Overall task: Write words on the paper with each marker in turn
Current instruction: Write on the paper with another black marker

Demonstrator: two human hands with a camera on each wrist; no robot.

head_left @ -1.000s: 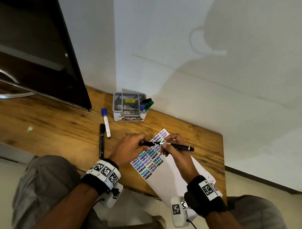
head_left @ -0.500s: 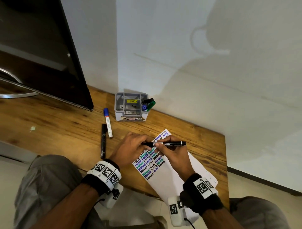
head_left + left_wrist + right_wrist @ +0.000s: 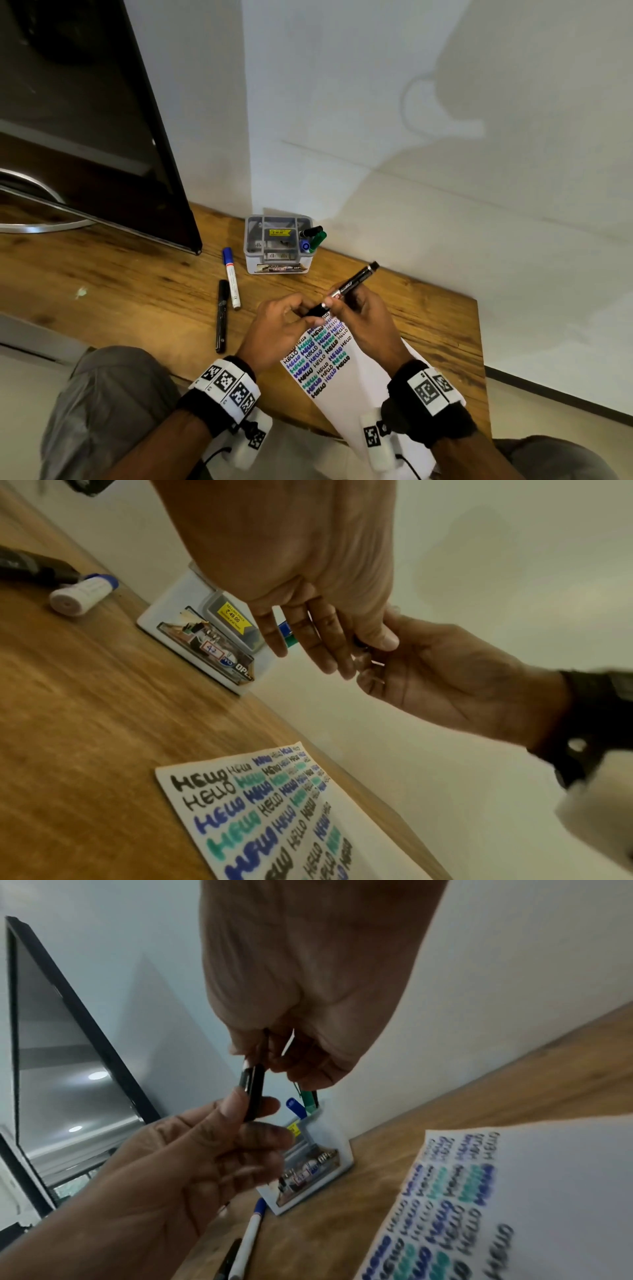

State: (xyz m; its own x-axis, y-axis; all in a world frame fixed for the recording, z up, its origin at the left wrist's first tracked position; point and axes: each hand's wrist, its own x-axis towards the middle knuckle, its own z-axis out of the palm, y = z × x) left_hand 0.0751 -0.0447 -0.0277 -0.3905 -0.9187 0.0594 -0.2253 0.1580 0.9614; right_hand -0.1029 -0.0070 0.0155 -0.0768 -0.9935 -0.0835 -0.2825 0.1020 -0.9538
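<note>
A white paper (image 3: 346, 387) (image 3: 274, 810) (image 3: 548, 1191) covered with rows of "HELLO" in black, blue and green lies on the wooden table (image 3: 137, 294). Above its far end both hands meet. My right hand (image 3: 363, 318) grips the barrel of a black marker (image 3: 356, 281), whose rear end points up to the right. My left hand (image 3: 284, 318) pinches the marker's black cap (image 3: 315, 310) (image 3: 253, 1093) between thumb and fingers; the cap sits on the marker's tip end. A black marker (image 3: 222, 315) and a blue-capped white marker (image 3: 231, 277) lie to the left.
A small grey organiser box (image 3: 275, 248) (image 3: 205, 639) stands by the wall with black, blue and green markers (image 3: 313, 236) in its right slot. A dark monitor (image 3: 85, 120) stands at the back left. The table's right edge (image 3: 479, 342) is close to my right hand.
The marker has swung from lying level over the paper to pointing up and right. Both hands have lifted slightly off the paper, with the left hand still on the cap.
</note>
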